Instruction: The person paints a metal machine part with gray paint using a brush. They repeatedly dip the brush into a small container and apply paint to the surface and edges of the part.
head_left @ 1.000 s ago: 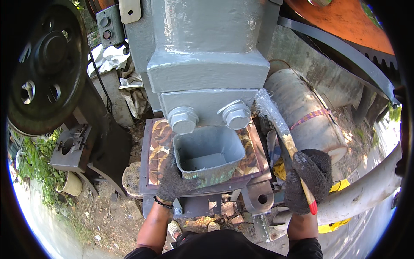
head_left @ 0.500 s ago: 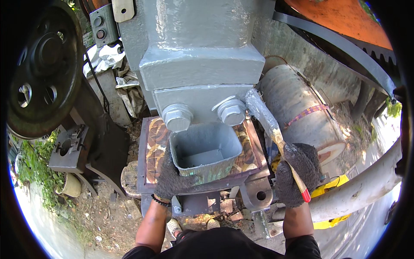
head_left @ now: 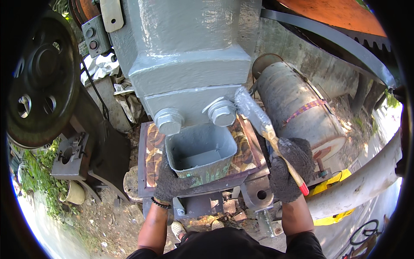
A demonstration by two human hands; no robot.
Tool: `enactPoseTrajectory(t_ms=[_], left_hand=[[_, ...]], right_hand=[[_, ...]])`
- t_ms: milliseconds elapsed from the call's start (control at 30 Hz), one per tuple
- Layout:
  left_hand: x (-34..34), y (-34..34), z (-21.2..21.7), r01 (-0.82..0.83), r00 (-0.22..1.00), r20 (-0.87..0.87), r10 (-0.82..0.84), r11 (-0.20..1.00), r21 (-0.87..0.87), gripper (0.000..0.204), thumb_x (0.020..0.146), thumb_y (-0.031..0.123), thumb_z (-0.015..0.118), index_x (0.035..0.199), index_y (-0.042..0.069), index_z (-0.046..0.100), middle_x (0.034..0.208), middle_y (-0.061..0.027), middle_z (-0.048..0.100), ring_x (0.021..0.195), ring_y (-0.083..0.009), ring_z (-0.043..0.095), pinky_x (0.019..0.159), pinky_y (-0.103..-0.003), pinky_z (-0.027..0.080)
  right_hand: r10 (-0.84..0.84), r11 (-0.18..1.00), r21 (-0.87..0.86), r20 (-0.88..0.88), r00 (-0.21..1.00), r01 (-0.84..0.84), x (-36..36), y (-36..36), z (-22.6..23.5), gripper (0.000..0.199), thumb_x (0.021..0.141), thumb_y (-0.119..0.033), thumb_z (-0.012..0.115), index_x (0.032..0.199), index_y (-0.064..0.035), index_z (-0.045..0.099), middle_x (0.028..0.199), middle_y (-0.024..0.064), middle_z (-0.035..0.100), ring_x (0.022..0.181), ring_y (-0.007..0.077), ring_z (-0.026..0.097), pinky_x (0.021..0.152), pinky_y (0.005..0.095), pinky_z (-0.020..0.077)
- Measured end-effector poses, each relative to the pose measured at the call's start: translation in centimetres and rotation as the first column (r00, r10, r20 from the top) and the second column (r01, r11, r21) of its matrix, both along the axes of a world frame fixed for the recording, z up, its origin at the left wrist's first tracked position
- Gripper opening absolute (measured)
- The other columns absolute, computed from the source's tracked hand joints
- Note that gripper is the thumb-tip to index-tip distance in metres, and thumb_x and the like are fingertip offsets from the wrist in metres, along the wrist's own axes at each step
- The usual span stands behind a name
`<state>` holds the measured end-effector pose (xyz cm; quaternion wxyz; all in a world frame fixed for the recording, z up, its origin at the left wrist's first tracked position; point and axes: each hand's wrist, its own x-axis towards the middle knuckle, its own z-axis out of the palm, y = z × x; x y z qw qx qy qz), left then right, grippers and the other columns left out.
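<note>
In my gloved right hand (head_left: pixel 292 170) is a paintbrush (head_left: pixel 271 137) with a wooden, red-tipped handle. Its grey, paint-coated bristles reach up to the right edge of the machine block, beside a large bolt (head_left: pixel 222 113). A square paint container (head_left: pixel 202 172), grey inside with some paint at the bottom, is gripped at its left side by my gloved left hand (head_left: pixel 169 183). Behind the container rises the grey-painted machine block (head_left: pixel 189 73), glossy as if wet. A second big bolt (head_left: pixel 169 121) sits on its lower left. Part of my left hand is hidden by the container.
A brown patterned cloth (head_left: pixel 242 149) covers the metal base under the container. To the right lies a grey metal drum (head_left: pixel 297 101) beside a thick pale pipe (head_left: pixel 358 177). On the left stands a dark machine with a large wheel (head_left: pixel 45 73). A switch box (head_left: pixel 93 36) hangs upper left.
The view has shifted slightly, so the machine block appears farther left. The brush, held in my right hand, stays by the block's right edge. My left hand keeps hold of the container.
</note>
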<state>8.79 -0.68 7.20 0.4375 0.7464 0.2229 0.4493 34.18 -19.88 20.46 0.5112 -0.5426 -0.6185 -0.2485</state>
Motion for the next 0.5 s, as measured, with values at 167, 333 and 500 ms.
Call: enactPoseTrajectory(t_ms=[167,333,500], left_hand=[[-0.4,-0.7,0.4,-0.013,1.0,-0.003,0.013,0.996,-0.094,0.121,0.068,0.039,0.098,0.161,-0.001,0.032,0.155,-0.0164,0.051,0.142,-0.0285,0.05,0.118,-0.043,0.042],[-0.5,-1.0,1.3,-0.017,0.999,-0.047,0.012,0.994,-0.104,0.119,0.068,0.038,0.098,0.161,0.0,0.034,0.154,-0.0146,0.051,0.141,-0.0261,0.051,0.117,-0.042,0.042],[0.3,-1.9,2.9,-0.042,0.999,0.007,0.043,0.996,-0.08,0.116,0.069,0.036,0.099,0.16,0.002,0.036,0.154,-0.012,0.052,0.139,-0.0246,0.052,0.116,-0.041,0.043]], right_hand=[[0.0,1.0,0.007,-0.026,1.0,0.001,0.8,0.5,-0.3,0.036,0.103,-0.035,0.062,0.104,0.0001,0.066,0.094,0.0129,0.067,0.09,0.032,0.063,0.086,0.0473,0.0505],[-0.072,0.994,0.072,-0.156,0.985,0.084,2.1,-0.4,-0.3,0.036,0.104,-0.036,0.06,0.103,-0.0006,0.066,0.09,0.0115,0.065,0.087,0.0309,0.062,0.083,0.0464,0.0501],[-0.014,0.993,0.115,-0.209,0.978,0.039,3.0,-0.9,-0.7,0.036,0.105,-0.036,0.06,0.102,-0.0009,0.065,0.088,0.0109,0.065,0.084,0.0307,0.062,0.08,0.0457,0.0505]])
